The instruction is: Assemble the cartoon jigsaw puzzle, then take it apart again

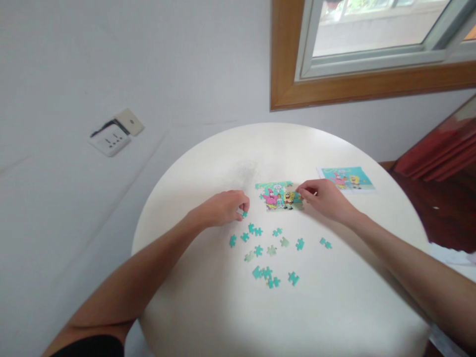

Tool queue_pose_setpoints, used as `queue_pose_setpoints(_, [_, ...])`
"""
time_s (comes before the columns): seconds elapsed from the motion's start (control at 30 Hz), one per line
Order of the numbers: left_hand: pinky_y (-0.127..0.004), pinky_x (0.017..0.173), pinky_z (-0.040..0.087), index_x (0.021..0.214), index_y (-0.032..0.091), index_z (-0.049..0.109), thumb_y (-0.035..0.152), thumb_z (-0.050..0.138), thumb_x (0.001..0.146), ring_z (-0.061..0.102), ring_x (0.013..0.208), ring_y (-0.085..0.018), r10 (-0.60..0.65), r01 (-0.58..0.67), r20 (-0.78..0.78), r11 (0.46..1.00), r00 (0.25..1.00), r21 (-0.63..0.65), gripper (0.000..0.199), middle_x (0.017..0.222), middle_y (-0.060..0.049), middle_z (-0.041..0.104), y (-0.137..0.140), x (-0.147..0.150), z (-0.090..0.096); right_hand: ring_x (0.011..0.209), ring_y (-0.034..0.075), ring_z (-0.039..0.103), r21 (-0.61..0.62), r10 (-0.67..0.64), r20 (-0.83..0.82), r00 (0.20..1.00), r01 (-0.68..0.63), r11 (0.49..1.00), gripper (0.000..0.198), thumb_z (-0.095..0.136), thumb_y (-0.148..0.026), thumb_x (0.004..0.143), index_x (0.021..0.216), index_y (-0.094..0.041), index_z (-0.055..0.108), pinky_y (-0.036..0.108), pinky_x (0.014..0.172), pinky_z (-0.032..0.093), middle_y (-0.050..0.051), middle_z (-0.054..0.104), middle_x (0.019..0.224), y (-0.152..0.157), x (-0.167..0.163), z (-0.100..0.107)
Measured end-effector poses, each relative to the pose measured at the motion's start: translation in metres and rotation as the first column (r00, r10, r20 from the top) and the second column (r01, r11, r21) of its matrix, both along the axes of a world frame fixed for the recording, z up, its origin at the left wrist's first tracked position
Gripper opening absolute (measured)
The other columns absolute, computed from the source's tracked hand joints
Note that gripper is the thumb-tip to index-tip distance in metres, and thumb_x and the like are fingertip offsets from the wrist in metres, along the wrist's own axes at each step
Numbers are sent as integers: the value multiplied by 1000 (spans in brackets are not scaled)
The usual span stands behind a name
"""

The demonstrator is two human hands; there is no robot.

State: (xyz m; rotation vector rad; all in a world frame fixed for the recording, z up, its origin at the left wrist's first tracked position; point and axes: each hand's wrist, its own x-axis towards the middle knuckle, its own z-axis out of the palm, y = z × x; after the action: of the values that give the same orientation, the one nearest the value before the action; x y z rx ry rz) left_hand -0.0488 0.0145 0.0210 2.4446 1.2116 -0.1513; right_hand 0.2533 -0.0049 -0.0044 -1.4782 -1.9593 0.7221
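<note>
A partly joined jigsaw puzzle with pink and yellow cartoon figures lies flat on the white round table. My left hand, left of it, pinches a small teal puzzle piece between thumb and fingers, just over the tabletop. At the puzzle's right edge, my right hand has its thumb and forefinger pressed together; whether a piece is between them is hard to make out. Several loose teal pieces and pale green pieces are scattered on the near side of the puzzle.
Beyond my right hand lies a printed reference picture with the same figures, partly covered by that hand. The table's far edge is close to the white wall, which carries a socket. A wood-framed window is above right.
</note>
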Motion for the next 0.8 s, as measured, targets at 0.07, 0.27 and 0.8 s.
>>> queue_pose_setpoints(0.07, [-25, 67, 37, 83, 20, 63, 16, 72, 69, 57, 79, -15, -15, 15, 22, 1000, 1000, -3, 17, 89, 0, 64, 0, -1, -1, 62, 16, 58, -4, -6, -6, 1000, 6, 1000, 23, 50, -25, 81, 76, -16, 71, 30, 59, 41, 5, 71, 72, -1, -1, 0])
queue_pose_setpoints(0.27, [-23, 61, 35, 80, 20, 60, 13, 69, 70, 56, 70, -13, -4, 8, 74, 998, 997, -55, 15, 77, 2, 64, -1, 0, 0, 61, 16, 58, -8, -8, -14, 1000, 8, 1000, 23, 50, -23, 80, 77, -16, 72, 29, 58, 40, 6, 71, 71, -1, -2, 0])
queue_pose_setpoints(0.8, [-20, 61, 46, 83, 15, 65, 17, 66, 73, 60, 65, -11, 247, -196, 522, 969, 817, -151, 10, 70, 0, 65, 10, 26, -24, 64, 16, 59, -7, 4, -3, 1000, -4, 1000, 22, 50, -22, 81, 77, -16, 71, 30, 61, 42, 5, 71, 72, 0, -2, -1])
